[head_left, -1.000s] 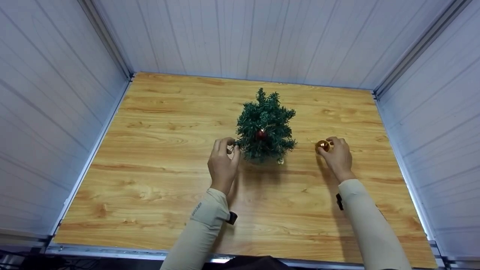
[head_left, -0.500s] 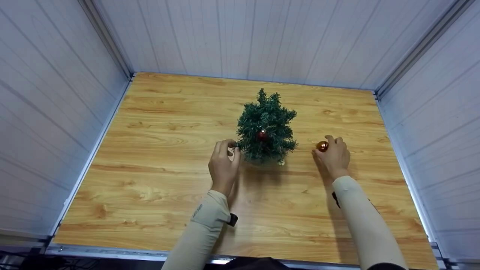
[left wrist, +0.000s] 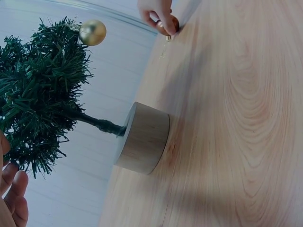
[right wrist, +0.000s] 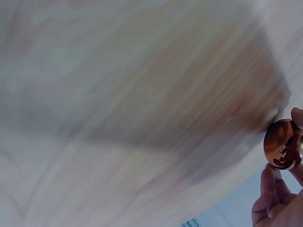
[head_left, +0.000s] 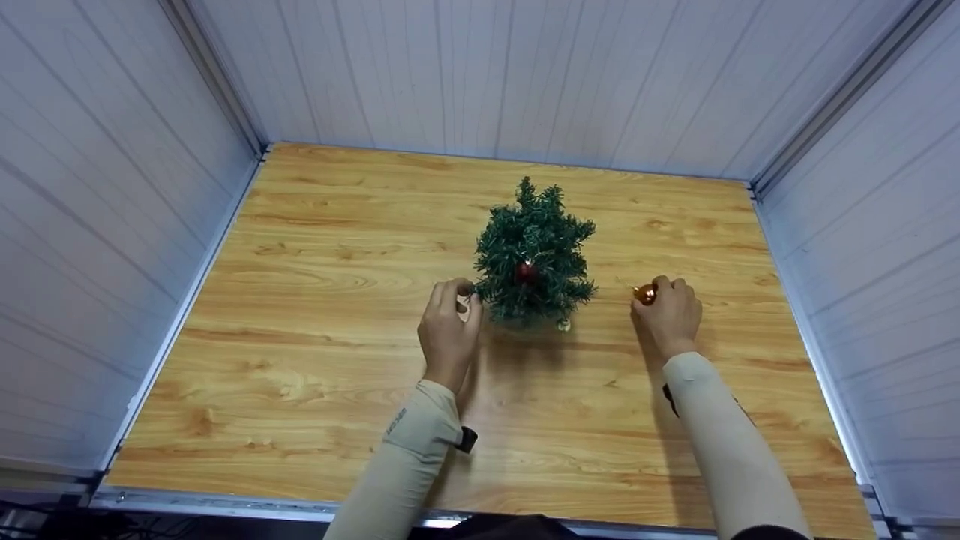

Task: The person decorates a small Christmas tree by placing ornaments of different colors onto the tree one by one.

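Observation:
A small green Christmas tree (head_left: pixel 536 232) stands on the table, its round wooden base (left wrist: pixel 147 139) showing in the left wrist view. A red bauble (head_left: pixel 525 271) hangs on its front, and a gold bauble (left wrist: pixel 93 32) hangs from a branch. My left hand (head_left: pixel 448 330) is at the tree's left side, thumb and fingers pinching a branch tip. To the right of the tree, my right hand (head_left: pixel 673 315) holds a copper-coloured bauble (head_left: pixel 645 293) low at the tabletop. This bauble's cap and thin loop point left, toward the tree.
The wood-grain table (head_left: pixel 322 360) is enclosed by white panel walls (head_left: pixel 480 82) at the back and both sides. A metal rail (head_left: pixel 225 504) runs along its front edge. Dark cables (head_left: pixel 142 525) lie below the front left corner.
My right hand has shifted its fingers on the copper-coloured bauble, whose cap has turned into sight on its left side. The left hand and tree have stayed nearly still.

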Tool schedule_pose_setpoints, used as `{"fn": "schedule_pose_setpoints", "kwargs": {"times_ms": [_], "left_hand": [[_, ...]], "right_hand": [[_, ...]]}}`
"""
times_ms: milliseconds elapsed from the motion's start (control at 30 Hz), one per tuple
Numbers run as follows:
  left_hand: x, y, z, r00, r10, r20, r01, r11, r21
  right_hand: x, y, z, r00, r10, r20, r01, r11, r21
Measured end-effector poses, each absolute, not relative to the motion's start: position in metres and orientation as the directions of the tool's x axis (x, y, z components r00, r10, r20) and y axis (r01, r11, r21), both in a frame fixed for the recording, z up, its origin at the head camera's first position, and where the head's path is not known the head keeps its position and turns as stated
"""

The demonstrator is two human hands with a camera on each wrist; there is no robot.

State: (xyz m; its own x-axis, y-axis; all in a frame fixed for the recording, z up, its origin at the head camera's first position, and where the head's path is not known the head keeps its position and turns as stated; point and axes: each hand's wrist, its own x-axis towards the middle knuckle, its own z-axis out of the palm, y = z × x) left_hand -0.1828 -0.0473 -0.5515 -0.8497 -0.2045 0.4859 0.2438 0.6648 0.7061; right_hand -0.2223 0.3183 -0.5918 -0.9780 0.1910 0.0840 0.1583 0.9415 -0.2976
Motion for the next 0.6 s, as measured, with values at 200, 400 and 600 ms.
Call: {"fn": "schedule_pose_setpoints", "kwargs": {"times_ms": [200, 400, 600], "left_hand": [[-0.182, -0.047, -0.551, -0.849, -0.206, 0.487, 0.248, 0.658, 0.711], [-0.182, -0.046, -0.551, -0.851, -0.200, 0.485, 0.245, 0.665, 0.705], [-0.182, -0.047, -0.551, -0.850, -0.203, 0.486, 0.246, 0.664, 0.706]], "right_hand": [[-0.216, 0.320, -0.597, -0.972, 0.195, 0.133, 0.139, 0.928, -0.346], [-0.210, 0.319, -0.599, -0.954, 0.236, 0.186, 0.122, 0.869, -0.479], [-0.202, 0.314, -0.596, -0.936, 0.326, 0.133, 0.169, 0.748, -0.641]]}}
